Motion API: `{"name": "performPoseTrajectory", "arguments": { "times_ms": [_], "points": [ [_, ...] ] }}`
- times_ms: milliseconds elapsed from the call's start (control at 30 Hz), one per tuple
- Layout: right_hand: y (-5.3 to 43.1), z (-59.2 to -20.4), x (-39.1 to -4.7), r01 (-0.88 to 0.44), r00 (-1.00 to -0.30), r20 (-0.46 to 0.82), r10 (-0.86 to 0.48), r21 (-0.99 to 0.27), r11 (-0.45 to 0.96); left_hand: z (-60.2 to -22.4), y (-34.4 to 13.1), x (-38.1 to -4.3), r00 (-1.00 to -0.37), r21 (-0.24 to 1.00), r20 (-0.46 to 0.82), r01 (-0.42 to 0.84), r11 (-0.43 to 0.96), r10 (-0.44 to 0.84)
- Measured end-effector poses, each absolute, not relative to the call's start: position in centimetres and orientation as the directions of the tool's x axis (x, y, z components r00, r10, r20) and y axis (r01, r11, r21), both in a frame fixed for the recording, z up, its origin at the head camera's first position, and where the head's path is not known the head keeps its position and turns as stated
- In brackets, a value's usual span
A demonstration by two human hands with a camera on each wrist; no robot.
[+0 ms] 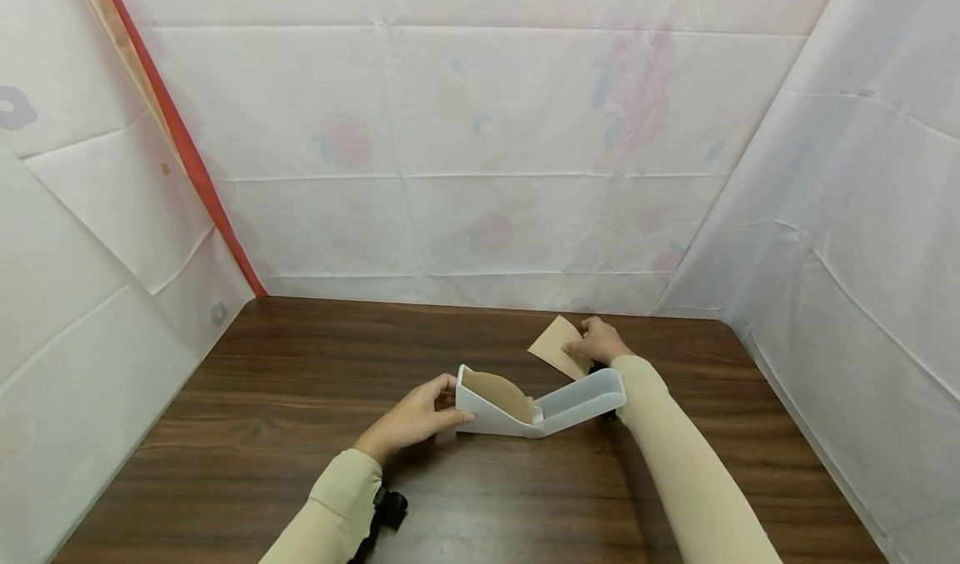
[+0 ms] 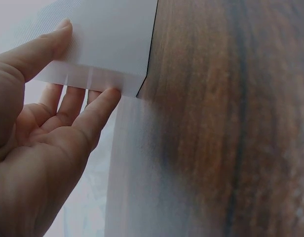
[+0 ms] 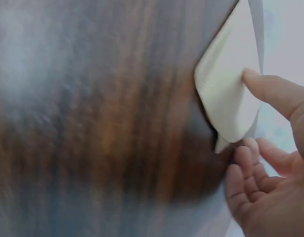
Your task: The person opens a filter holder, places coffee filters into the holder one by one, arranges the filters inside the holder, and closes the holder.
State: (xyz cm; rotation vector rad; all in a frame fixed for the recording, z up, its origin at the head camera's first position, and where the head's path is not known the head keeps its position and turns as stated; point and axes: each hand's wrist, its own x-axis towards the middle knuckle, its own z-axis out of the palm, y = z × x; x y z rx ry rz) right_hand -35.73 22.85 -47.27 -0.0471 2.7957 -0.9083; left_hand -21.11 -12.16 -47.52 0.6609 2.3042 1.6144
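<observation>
A white plastic box (image 1: 491,416) stands on the table with its hinged lid (image 1: 583,404) swung out to the right. Brown paper coffee filters (image 1: 501,393) stick up inside it. My left hand (image 1: 414,418) grips the box's left end, thumb on the side wall and fingers at the end face, as the left wrist view shows too. Beyond the lid, my right hand (image 1: 602,343) holds a tan paper coffee filter (image 1: 557,346). In the right wrist view the thumb lies on the filter's face (image 3: 228,94), with the other fingers bent near its lower edge.
The dark wood table (image 1: 300,381) runs back to a white patterned cloth (image 1: 480,131), with more cloth at both sides. A red strip (image 1: 195,164) slants down the left back corner. Black wrist straps with a camera (image 1: 390,508) sit at the sleeves.
</observation>
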Motion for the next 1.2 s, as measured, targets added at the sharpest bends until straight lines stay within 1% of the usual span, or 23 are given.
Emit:
{"name": "performPoseTrajectory", "arguments": {
  "times_ms": [133, 200, 367, 600, 933, 1200],
  "points": [
    [23.01, -46.63, -35.75, 0.046, -0.961, -0.251, -0.113, -0.553, 0.832, -47.71, -12.17, -21.26, -0.867, 0.930, 0.059, 0.228, 0.288, 0.495],
    [23.13, -46.48, -35.76, 0.038, -0.955, -0.266, -0.128, -0.543, 0.839, -47.70, -12.18, -21.28, -0.867, 0.931, 0.062, 0.229, 0.284, 0.495],
    [23.36, -46.38, -35.83, 0.024, -0.949, -0.276, -0.151, -0.543, 0.839, -47.55, -12.24, -21.19, -0.871, 0.932, 0.046, 0.214, 0.293, 0.490],
    [23.36, -46.28, -35.53, 0.041, -0.948, -0.280, -0.153, -0.583, 0.811, -47.73, -12.30, -21.20, -0.872, 0.930, 0.041, 0.211, 0.300, 0.487],
    [23.29, -46.59, -35.17, 0.037, -0.959, -0.252, -0.129, -0.565, 0.824, -47.69, -12.23, -21.19, -0.872, 0.932, 0.038, 0.208, 0.298, 0.488],
    [23.62, -46.42, -35.02, -0.035, -0.974, -0.168, -0.154, -0.556, 0.831, -47.65, -12.25, -21.20, -0.871, 0.932, 0.039, 0.208, 0.298, 0.489]
  ]
}}
